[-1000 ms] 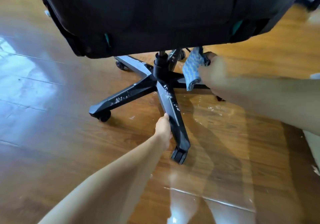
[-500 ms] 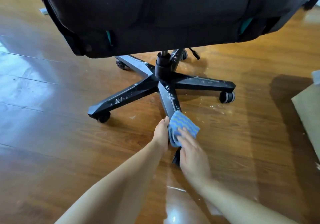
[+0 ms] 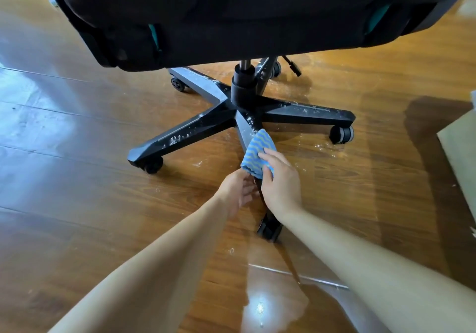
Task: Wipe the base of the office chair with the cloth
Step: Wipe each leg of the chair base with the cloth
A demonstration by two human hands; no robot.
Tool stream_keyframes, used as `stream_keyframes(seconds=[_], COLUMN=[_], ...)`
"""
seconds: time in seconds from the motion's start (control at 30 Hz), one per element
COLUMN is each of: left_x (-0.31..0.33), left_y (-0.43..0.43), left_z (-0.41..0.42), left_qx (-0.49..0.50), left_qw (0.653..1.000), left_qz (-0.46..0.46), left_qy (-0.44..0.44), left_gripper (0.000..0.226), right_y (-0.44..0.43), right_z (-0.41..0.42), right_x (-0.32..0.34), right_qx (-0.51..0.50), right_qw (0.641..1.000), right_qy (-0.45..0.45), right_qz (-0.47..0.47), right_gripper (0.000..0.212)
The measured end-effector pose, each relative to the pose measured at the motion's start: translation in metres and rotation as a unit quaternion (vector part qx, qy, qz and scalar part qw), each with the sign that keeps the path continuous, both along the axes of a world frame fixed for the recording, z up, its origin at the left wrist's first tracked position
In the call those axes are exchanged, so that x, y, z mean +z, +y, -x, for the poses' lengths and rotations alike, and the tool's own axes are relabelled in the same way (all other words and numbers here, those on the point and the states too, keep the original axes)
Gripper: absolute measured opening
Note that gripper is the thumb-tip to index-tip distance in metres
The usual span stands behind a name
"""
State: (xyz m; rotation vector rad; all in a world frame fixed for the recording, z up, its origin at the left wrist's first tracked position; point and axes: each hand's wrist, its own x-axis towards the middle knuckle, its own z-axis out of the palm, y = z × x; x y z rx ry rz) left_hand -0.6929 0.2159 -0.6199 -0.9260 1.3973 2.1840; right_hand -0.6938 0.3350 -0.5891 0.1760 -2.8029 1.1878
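The black star-shaped chair base [image 3: 195,126] stands on the wooden floor under the dark seat [image 3: 244,15], its legs speckled with white dust. My right hand [image 3: 280,180] presses a blue cloth with yellow wavy stripes [image 3: 257,153] onto the leg that points toward me. My left hand [image 3: 238,191] grips that same leg from its left side, just below the cloth. The leg's caster [image 3: 268,229] shows between my forearms.
White crumbs lie on the glossy wooden floor [image 3: 90,204] around the base. A flat cardboard sheet [image 3: 461,152] lies at the right edge. Casters [image 3: 341,134] [image 3: 153,165] sit at the ends of the right and left legs.
My right hand brought the cloth from beside the chair column down onto the near leg, and it has since slid a little up the leg. My left hand stayed on the leg.
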Motion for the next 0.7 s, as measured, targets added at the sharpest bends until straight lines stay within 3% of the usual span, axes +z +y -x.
stream_keyframes(seconds=[0.23, 0.47, 0.7], left_x=[0.003, 0.007, 0.031], left_y=[-0.004, -0.005, -0.012], left_z=[0.012, 0.011, 0.027], left_qx=[-0.029, -0.039, -0.074], left_qw=[0.998, 0.997, 0.991], left_qz=[0.036, 0.041, 0.099], left_qy=[0.041, 0.045, 0.048], left_gripper=[0.036, 0.037, 0.075], right_y=[0.041, -0.007, 0.013], right_z=[-0.058, 0.061, 0.021], right_x=[-0.017, 0.009, 0.005], right_qx=[0.026, 0.047, 0.089], right_qw=[1.0, 0.997, 0.993], right_qy=[0.014, -0.01, 0.012], right_qz=[-0.009, -0.054, -0.07], right_gripper=[0.037, 0.046, 0.045])
